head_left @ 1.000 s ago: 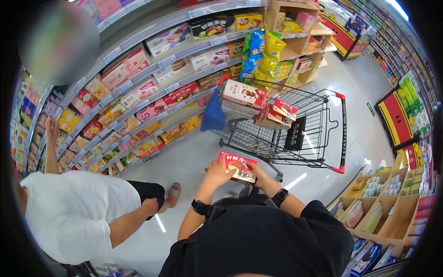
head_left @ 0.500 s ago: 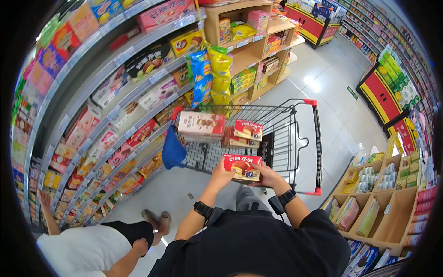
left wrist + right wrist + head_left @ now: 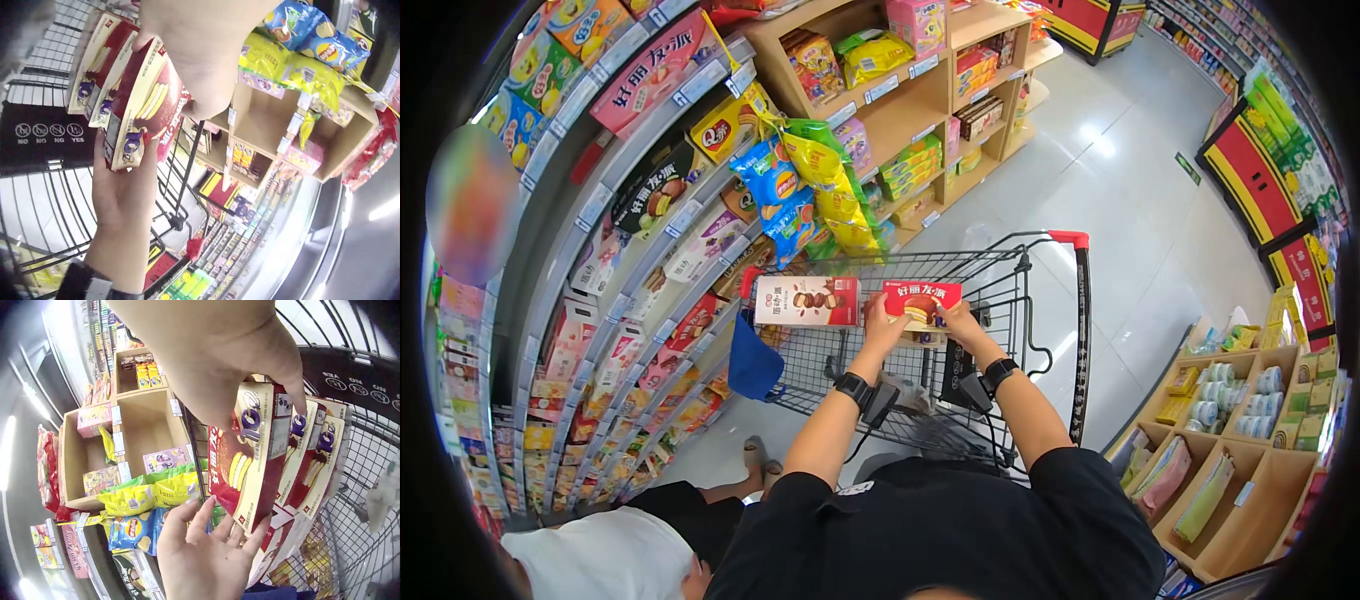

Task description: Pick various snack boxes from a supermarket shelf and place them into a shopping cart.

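Note:
A red-and-cream pie box (image 3: 922, 298) is held between both hands over the shopping cart (image 3: 810, 372). My left hand (image 3: 883, 327) grips its left end and my right hand (image 3: 962, 325) its right end, thumbs over the near face. In the left wrist view, two similar pie boxes (image 3: 94, 62) stand right beside the held one. From the right wrist view, the left hand (image 3: 206, 553) has its fingertips at one end of the box, while the right hand (image 3: 212, 350) grasps the other end. A white-and-red snack box (image 3: 807, 300) lies in the cart, left of my hands.
Shelves of snack boxes (image 3: 655, 190) curve along the left, with hanging chip bags (image 3: 830, 185) at their end. Wooden shelving (image 3: 880, 110) stands beyond the cart. A blue cloth (image 3: 755, 365) hangs at the cart's left corner. Another person in a white shirt (image 3: 605, 555) is at lower left.
Both hands have carried the pie box forward, from near my body to over the cart beside the other boxes. The view has shifted, and the person in white now sits lower in it.

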Available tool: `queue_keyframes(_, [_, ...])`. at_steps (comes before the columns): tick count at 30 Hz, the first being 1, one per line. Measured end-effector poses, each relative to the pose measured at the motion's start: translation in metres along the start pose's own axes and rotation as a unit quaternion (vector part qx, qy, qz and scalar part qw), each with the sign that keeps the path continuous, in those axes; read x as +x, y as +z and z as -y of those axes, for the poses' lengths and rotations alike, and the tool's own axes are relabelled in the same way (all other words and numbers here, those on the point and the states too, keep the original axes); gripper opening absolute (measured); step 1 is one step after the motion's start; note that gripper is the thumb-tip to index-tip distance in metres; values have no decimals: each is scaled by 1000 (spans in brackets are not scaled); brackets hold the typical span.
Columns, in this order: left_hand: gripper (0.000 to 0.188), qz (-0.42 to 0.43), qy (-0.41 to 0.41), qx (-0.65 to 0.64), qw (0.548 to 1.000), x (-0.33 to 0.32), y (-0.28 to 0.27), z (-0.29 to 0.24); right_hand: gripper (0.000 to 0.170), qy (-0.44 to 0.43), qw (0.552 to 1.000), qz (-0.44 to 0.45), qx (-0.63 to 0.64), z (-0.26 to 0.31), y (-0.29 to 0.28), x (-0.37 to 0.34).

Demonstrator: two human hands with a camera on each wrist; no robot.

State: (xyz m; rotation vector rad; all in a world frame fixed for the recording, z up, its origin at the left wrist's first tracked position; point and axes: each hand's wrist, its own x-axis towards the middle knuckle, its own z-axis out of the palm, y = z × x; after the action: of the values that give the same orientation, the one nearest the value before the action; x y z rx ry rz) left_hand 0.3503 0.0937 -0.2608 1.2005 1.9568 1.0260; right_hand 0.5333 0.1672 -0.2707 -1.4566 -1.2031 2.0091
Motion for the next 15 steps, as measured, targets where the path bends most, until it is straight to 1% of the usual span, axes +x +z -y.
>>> queue_keyframes(1, [70,-11,9,-7,1000,12,8,22,60,-17,1000,6,23,5,4,0])
queue_keyframes(2, [70,-15,2,-20,1000,17,13,31,59,-37,998,10,42,7,5,0])
queue_keyframes(3, [70,-20,-4,-32,999,23,18,38,55,-91,996,-10,0,-10,6,18])
queue_keyframes(4, [70,-24,-10,-44,999,28,23,47,47,-95,991,-90,-17,-22,14,26])
queue_keyframes(5, [71,-20,-39,-112,993,33,26,55,40,-160,981,-102,-38,-40,15,46])
queue_keyframes(6, [73,-14,-48,-77,996,31,25,57,31,-189,966,-118,-128,-29,19,43])
queue_keyframes(7, [75,-8,-57,-42,997,30,23,57,31,-209,951,-163,-159,-46,22,56])
queue_keyframes(8, [79,16,-31,-2,999,23,17,48,50,-103,980,-124,-116,-17,22,27])
queue_keyframes(9, [84,6,29,76,997,14,12,36,48,-153,974,-132,-101,-11,24,19])
queue_keyframes(10, [85,23,32,41,998,7,7,25,48,-148,969,-150,-131,-10,24,15])
queue_keyframes(12, [89,4,65,12,998,2,3,30,50,-88,935,-243,-243,-9,32,4])
queue_keyframes(13, [91,-4,57,-8,998,-4,1,33,52,-188,919,-235,-254,-2,35,-10])
queue_keyframes(14, [93,-14,50,-29,998,-7,-2,36,54,-287,894,-224,-260,2,35,-21])
queue_keyframes(15, [96,-22,79,-44,996,-20,-15,20,60,-284,884,-202,-310,0,38,-28])
